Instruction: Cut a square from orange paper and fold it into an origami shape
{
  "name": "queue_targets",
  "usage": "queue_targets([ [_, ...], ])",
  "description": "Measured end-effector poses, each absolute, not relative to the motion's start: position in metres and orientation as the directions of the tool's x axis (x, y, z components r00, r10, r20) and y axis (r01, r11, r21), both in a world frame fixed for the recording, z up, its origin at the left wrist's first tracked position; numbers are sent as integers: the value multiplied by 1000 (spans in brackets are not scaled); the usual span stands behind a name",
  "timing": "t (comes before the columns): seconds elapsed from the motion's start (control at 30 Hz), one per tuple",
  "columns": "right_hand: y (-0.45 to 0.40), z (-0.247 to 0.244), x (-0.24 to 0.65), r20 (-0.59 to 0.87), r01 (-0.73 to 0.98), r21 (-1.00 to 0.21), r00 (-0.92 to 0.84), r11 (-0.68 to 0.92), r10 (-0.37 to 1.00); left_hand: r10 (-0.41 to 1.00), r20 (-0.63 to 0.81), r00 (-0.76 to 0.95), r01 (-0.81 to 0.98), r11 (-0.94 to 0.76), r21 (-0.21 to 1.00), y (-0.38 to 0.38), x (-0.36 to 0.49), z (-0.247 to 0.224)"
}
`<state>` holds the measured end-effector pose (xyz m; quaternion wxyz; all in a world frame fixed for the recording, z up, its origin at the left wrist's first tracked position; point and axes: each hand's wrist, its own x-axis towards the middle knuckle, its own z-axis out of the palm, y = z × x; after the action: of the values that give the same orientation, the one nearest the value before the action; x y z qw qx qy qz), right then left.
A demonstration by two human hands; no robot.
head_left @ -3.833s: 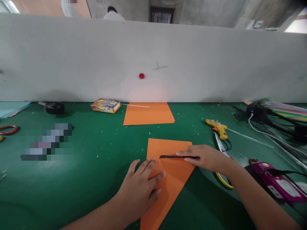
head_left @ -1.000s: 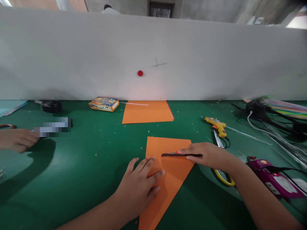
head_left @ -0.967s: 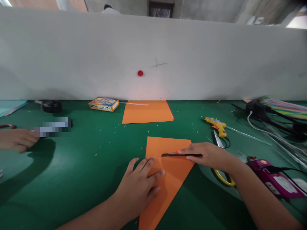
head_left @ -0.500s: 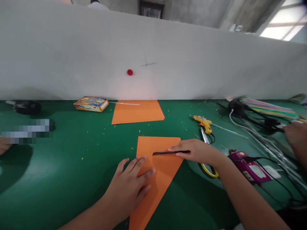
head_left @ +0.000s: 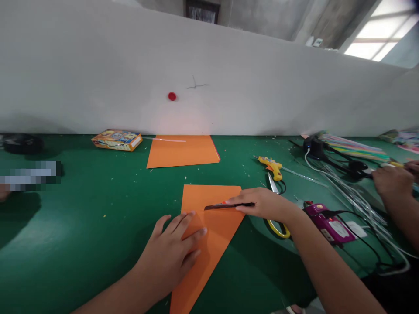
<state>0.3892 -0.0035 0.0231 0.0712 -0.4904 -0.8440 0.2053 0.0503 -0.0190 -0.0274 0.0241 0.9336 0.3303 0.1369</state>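
A tapering sheet of orange paper [head_left: 209, 257] lies on the green tabletop in front of me. My left hand [head_left: 173, 246] rests flat on its left side, fingers spread. In my right hand [head_left: 258, 203] is a slim dark utility knife [head_left: 229, 206] with a red-orange detail, gripped at a low slant. Its tip meets the paper just beyond my left fingertips, though any cut there is too faint to tell. Beside my right wrist lie yellow-handled scissors [head_left: 278, 228], partly covered by the wrist, and a yellow glue gun [head_left: 271, 167].
More orange paper [head_left: 183, 152] lies by the white wall, next to a small printed box [head_left: 118, 140]. On the right are a purple power strip [head_left: 329, 223], tangled cables, glue sticks and another person's hands [head_left: 393, 181]. Another hand [head_left: 4, 192] shows at far left.
The view has turned slightly right, so everything sits a little further left and more of the neighbour's hands shows. My hands and the knife hold nearly the same place on the paper.
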Motion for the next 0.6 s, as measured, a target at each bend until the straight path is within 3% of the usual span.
queue_targets([
  [0.6,2,29,390,-91,790,-406,-535,459,840,634,220,742,616,-773,150,-21,50,-26],
])
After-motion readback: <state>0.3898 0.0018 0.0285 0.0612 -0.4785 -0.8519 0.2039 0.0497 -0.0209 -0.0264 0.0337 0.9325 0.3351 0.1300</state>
